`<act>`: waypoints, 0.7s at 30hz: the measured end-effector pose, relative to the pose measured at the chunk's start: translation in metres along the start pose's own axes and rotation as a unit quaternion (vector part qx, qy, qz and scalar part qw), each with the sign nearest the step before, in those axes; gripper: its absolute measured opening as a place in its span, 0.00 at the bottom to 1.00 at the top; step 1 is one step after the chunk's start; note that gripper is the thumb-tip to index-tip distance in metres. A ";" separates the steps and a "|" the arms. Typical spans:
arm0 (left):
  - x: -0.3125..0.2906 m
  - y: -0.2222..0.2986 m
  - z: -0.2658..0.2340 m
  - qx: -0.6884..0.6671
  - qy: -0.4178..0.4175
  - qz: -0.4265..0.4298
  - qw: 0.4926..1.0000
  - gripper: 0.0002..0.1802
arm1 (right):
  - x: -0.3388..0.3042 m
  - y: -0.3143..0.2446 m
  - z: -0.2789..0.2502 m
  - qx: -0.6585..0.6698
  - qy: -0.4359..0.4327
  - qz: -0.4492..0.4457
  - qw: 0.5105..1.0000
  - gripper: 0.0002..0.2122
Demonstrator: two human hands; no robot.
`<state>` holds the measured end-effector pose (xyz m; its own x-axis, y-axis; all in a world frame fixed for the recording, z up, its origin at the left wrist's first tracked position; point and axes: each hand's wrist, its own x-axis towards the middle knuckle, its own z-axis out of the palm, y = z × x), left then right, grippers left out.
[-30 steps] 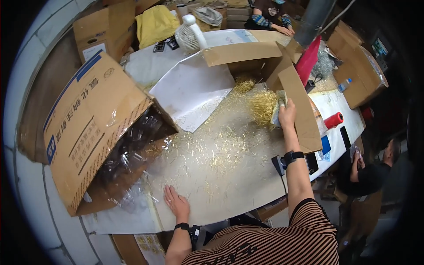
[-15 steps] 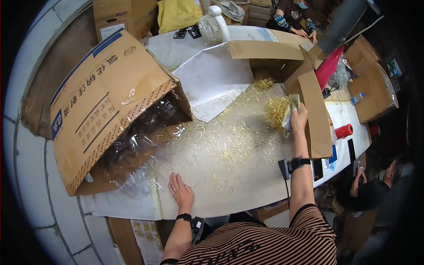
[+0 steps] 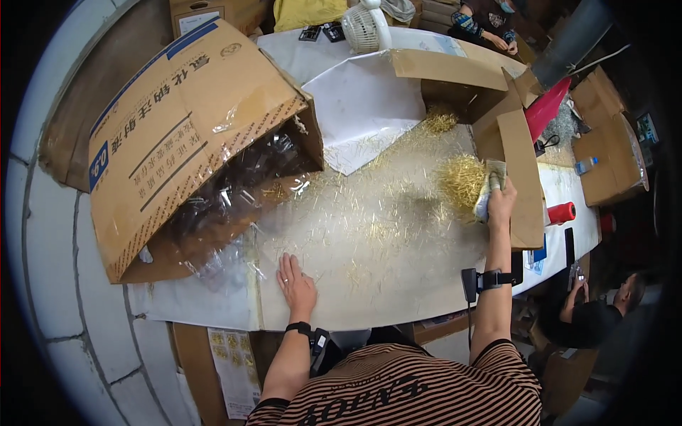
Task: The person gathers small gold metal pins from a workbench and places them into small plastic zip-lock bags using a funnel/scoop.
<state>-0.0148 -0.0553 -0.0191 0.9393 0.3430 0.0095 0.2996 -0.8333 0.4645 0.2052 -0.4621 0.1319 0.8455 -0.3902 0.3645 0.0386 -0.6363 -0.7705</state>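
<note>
My right hand point(image 3: 501, 202) is closed around a pale, folded, cloth-like bundle point(image 3: 485, 199), whose exact kind I cannot make out. It touches the right side of a heap of thin gold-coloured metal pins point(image 3: 458, 179). My left hand point(image 3: 297, 287) lies palm down near the table's front edge, fingers stretched out and nothing in it. Loose pins are strewn over the tabletop point(image 3: 398, 298) between my hands. A smaller pile of pins point(image 3: 440, 122) sits farther back, inside the corner of an opened carton point(image 3: 526, 181).
At left, a large cardboard box point(image 3: 192, 106) lies tipped with clear plastic pieces point(image 3: 263, 167) inside its mouth. A white sheet point(image 3: 366, 106) leans at the back beside a white fan point(image 3: 364, 30). Red spool point(image 3: 561, 213) at right. Two other people sit nearby.
The whole view has shifted a little. My right hand and the pale bundle have come slightly nearer to me beside the pin heap. My left hand stays flat on the table.
</note>
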 end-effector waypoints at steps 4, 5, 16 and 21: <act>0.002 -0.002 0.003 0.003 0.015 0.009 1.000 0.32 | -0.035 -0.014 -0.004 0.021 -0.027 0.025 0.999 0.08; 0.000 -0.005 0.004 0.006 0.017 0.009 1.000 0.31 | -0.047 -0.026 -0.004 0.057 -0.026 0.021 0.998 0.09; -0.056 -0.043 -0.037 -0.108 0.041 0.095 0.989 0.27 | -0.189 -0.008 0.079 0.461 -0.141 0.550 0.682 0.16; -0.050 -0.060 -0.061 -0.085 0.164 -0.079 0.980 0.29 | -0.253 0.035 0.137 0.531 -0.195 0.585 0.581 0.16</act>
<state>-0.0902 0.0036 0.0066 0.7701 0.6068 0.1967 0.3794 -0.6836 0.6235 0.0658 -0.2946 -0.0591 0.6723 0.1702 -0.7205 -0.5524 0.7632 -0.3352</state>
